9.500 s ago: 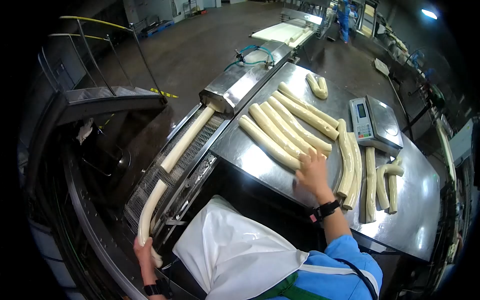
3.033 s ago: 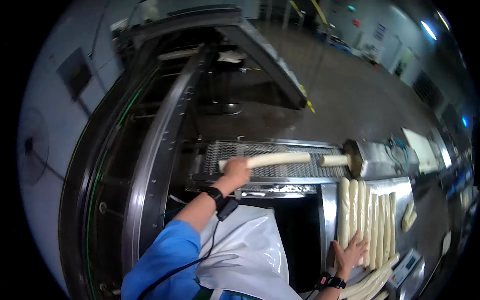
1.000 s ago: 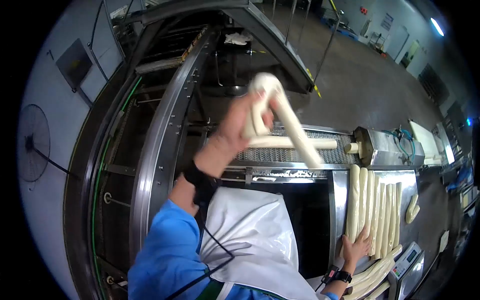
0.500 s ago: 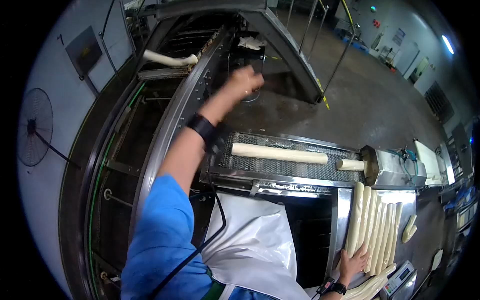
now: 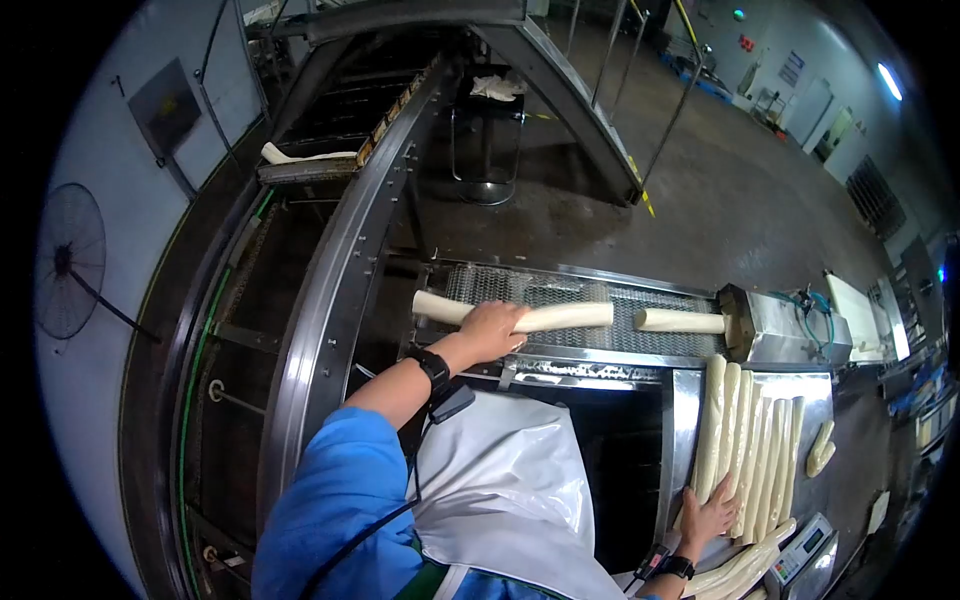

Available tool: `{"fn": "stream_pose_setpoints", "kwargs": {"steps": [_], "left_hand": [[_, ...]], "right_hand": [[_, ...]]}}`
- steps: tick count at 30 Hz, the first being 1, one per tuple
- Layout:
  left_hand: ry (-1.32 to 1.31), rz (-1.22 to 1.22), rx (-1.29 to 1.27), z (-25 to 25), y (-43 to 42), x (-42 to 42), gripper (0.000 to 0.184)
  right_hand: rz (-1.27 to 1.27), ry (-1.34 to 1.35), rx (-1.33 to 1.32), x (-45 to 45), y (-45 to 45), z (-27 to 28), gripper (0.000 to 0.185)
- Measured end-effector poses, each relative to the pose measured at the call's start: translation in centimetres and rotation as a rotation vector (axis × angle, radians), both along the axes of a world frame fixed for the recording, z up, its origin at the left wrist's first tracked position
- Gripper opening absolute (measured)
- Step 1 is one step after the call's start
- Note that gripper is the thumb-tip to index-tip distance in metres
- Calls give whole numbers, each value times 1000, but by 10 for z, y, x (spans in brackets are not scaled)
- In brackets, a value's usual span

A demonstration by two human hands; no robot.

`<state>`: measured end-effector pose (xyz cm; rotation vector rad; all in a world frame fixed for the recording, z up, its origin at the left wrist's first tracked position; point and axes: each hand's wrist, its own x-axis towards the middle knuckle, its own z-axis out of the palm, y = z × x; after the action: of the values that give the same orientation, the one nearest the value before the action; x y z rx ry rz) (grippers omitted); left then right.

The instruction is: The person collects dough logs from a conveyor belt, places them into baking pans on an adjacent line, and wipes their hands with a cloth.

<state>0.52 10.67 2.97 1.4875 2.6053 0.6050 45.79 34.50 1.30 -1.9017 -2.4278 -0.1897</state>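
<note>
On the mesh conveyor, my left hand is wrapped over a long pale dough roll. The roll's left end sticks out past the belt's left end and bends slightly. A second dough roll lies behind it, coming out of the metal outlet machine. To the right, my right hand rests with fingers spread on a row of dough rolls lying side by side on a steel table. Beyond the conveyor frame, another dough piece lies across a dark tray.
A tall metal rail of a larger conveyor runs along my left side. Near my right wrist are a digital scale and more dough rolls. A stool and a slanted steel frame stand ahead. A fan is at the left wall.
My left hand has come down from over the rail onto the dough roll, which has shifted left. The dough piece on the large conveyor has settled flat on its tray. The right hand stays.
</note>
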Motion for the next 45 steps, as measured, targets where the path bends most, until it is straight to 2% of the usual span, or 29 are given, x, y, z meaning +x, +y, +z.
{"fn": "stream_pose_setpoints", "kwargs": {"steps": [2, 5, 6, 8, 10, 12, 13, 14, 15, 17, 18, 19, 20, 22, 24, 26, 29, 30, 32, 34, 35, 36, 38, 40, 41, 42, 44, 45], "left_hand": [[30, -45, 62, -9, -16, 4, 43], [94, -59, 93, -7, -43, 4, 39], [100, -55, 94, -7, -52, 3, 39], [25, -13, -37, -4, -66, 3, 37], [16, 68, -14, 14, -72, 6, 36], [-294, 186, 147, 27, -76, -7, 32], [-540, 308, 342, 35, -71, -16, 21], [-918, 348, 572, 58, -73, -23, 18], [-1104, 393, 773, 81, -73, -32, 13], [-1317, 445, 1113, 112, -81, -59, 21], [-1201, 438, 1201, 142, -87, -60, 27], [-1231, 431, 1395, 176, -85, -53, 28], [-1164, 348, 1586, 188, -91, -70, 30], [-931, 224, 1588, 223, -109, -82, 37], [-668, 179, 1582, 236, -127, -120, 41], [-669, 140, 1634, 240, -148, -144, 53], [-606, 210, 1519, 216, -182, -161, 75], [-608, 212, 1521, 195, -195, -171, 75], [-532, 449, 1354, 158, -215, -177, 74], [-463, 720, 1031, 147, -218, -160, 83], [-346, 883, 873, 134, -219, -158, 82], [-199, 977, 558, 123, -226, -168, 73], [95, 1026, 305, 76, -240, -180, 61], [72, 1036, 34, 71, -246, -164, 54], [169, 982, -89, 70, -245, -151, 49], [242, 969, -88, 68, -245, -140, 46], [349, 944, 8, 50, -253, -133, 43], [348, 959, 7, 53, -256, -124, 43]], "right_hand": [[-1, 11, -23, -2, -7, 6, 91], [149, 10, 66, -2, -10, 10, 81], [157, 6, 6, -3, -9, 11, 82], [170, 7, -52, 0, -10, 10, 82], [273, 0, -23, 7, -14, 7, 80], [303, -4, -6, 12, -19, 6, 78], [326, -6, 10, 13, -22, 6, 77], [331, -10, 10, 12, -24, 10, 77], [318, 12, -33, 10, -25, 14, 76], [306, 35, -75, 9, -26, 14, 74], [309, 23, -64, 11, -24, 11, 74], [313, 11, -53, 11, -24, 9, 74], [315, 9, -54, 9, -26, 12, 74], [236, 16, -155, 2, -28, 21, 76], [219, -31, -141, 1, -24, 16, 78], [201, -74, -129, 1, -22, 8, 80], [180, -97, -66, -1, -23, 2, 80], [180, -101, -60, -2, -26, 4, 80], [179, -107, -50, -9, -30, 11, 79], [160, -13, -135, -16, -34, 19, 74], [164, -20, -128, -17, -32, 17, 74], [185, 7, -72, -17, -30, 8, 70], [212, 34, -11, -20, -27, -6, 66], [269, 45, -15, -25, -21, -11, 62], [343, 187, -72, -29, -19, -11, 58], [353, 185, -67, -41, -28, 5, 58], [65, 855, -764, -80, -56, 49, 47], [195, 1030, -808, -95, -61, 53, 35]]}}
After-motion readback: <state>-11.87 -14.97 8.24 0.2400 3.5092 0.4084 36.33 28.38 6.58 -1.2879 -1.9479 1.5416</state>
